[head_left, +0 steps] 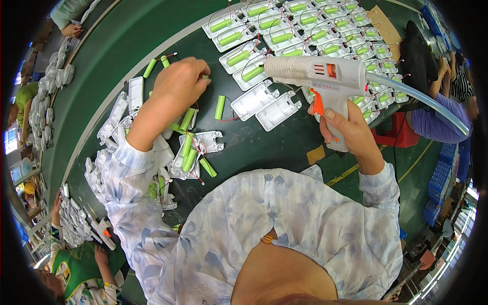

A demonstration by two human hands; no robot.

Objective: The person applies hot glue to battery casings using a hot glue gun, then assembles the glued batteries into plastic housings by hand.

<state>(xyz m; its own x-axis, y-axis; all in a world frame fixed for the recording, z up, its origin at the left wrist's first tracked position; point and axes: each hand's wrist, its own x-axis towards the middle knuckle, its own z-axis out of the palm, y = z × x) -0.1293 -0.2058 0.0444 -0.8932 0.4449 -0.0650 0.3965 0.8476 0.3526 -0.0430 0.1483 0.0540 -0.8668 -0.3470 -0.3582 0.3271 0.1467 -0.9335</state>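
Observation:
My right hand grips a white hot glue gun by its handle, fingers near the orange trigger. The nozzle points left, and a thick translucent glue stick runs out of its back. Over the table, my left hand is closed, fingertips pinched together; a speck of green shows there, too small to name. Below it lies a loose green battery cell with thin wires. Between my hands lie two white plastic housings without cells, one beside another.
Rows of white housings with green cells cover the table's far right. Under my left forearm are piled housings and loose cells. Other people work around, one in purple by a red stool, another in a green apron.

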